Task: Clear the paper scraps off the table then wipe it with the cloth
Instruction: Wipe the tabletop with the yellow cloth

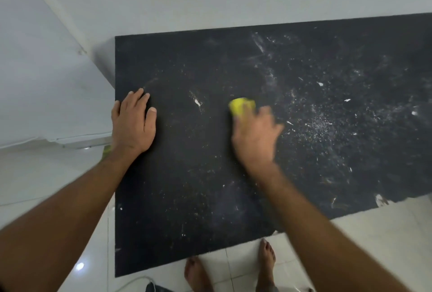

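A black table (pixel 187 198) fills the middle of the head view. My right hand (pixel 256 137) is blurred and presses a bunched yellow cloth (pixel 240 105) onto the table's centre. My left hand (pixel 133 120) lies flat, fingers spread, near the table's left edge, holding nothing. Small white paper scraps (pixel 347 100) and fine white dust are scattered over the right half of the table. One thin scrap (pixel 197 102) lies between my two hands. A larger scrap (pixel 381 200) sits at the table's front right edge.
White walls stand behind and to the left of the table. The floor is pale tile, and my bare feet (pixel 266 261) stand at the table's front edge. A white cable (pixel 133 282) lies on the floor below the table's front left corner.
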